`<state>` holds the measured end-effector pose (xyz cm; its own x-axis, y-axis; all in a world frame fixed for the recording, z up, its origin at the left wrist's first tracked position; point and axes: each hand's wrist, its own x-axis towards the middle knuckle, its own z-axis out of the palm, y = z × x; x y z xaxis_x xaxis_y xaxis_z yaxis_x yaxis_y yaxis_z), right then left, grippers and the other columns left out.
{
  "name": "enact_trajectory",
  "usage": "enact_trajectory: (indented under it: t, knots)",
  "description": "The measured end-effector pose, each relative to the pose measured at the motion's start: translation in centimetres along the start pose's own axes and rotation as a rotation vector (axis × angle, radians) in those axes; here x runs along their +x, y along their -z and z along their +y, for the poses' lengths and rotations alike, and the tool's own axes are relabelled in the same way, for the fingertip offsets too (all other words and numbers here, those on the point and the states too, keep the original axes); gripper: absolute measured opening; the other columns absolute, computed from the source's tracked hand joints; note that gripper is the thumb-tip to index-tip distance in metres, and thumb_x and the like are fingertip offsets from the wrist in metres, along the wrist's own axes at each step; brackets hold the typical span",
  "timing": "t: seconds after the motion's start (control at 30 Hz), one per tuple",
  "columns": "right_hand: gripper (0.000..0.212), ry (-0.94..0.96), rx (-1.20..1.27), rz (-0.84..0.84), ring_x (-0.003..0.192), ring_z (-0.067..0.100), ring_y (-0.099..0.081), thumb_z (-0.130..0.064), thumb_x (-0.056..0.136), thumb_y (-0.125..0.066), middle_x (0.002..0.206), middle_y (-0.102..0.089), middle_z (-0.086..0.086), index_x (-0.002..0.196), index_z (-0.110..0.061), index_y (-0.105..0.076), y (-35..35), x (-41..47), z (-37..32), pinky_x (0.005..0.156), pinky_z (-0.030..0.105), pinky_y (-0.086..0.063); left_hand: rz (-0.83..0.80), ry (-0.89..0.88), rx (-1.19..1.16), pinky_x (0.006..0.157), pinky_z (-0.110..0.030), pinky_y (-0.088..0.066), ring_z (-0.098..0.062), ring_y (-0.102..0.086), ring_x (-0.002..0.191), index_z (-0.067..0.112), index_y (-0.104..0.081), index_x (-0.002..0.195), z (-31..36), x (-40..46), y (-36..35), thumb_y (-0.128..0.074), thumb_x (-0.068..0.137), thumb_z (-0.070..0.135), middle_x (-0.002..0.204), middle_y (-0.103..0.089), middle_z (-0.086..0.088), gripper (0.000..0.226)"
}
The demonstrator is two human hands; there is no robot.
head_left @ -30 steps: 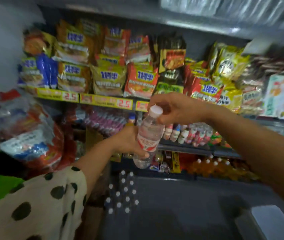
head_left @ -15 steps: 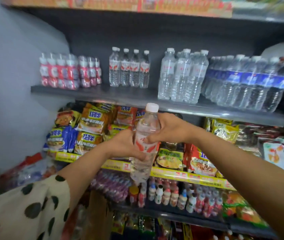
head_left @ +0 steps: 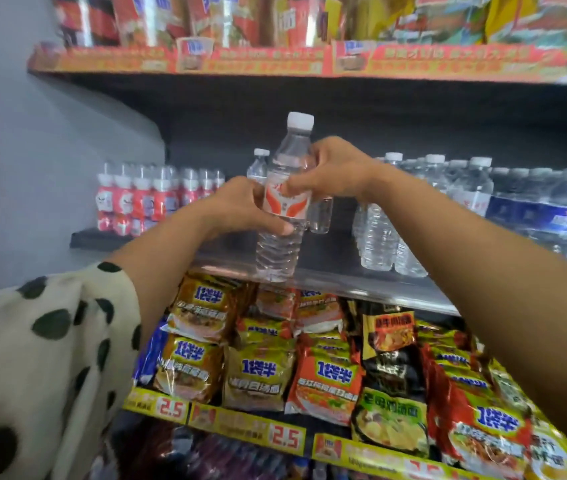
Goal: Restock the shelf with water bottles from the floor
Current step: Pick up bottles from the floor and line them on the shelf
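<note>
The held bottle (head_left: 284, 202) is before the shelf (head_left: 344, 282), between small bottles (head_left: 150, 199) left and water bottles (head_left: 431, 209) right.

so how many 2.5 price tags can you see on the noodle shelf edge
3. One 2.5 price tag sits at the left end of the yellow shelf strip, a second near the middle, and a third lies partly cut off at the frame's bottom. More may be hidden further right.
</note>
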<state>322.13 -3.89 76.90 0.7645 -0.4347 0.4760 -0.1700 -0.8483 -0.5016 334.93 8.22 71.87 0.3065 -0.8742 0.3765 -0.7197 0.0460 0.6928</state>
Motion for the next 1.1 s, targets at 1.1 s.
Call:
enact_trajectory:
  t: [1.1]
  knots:
    - [0.024,-0.183,0.01,-0.07,0.059,0.004,-0.056,-0.019,0.076,-0.079,0.074,-0.06,-0.007,0.08,-0.022,-0.055,-6.5,28.5,17.8,0.034,0.011,-0.036,0.259,0.263,0.362,0.085,-0.028,-0.049,-0.019,-0.061,0.094,0.008,-0.065,0.104,-16.8,29.0,-1.6,-0.085,0.069,0.027,0.103,-0.065,-0.001,0.045]
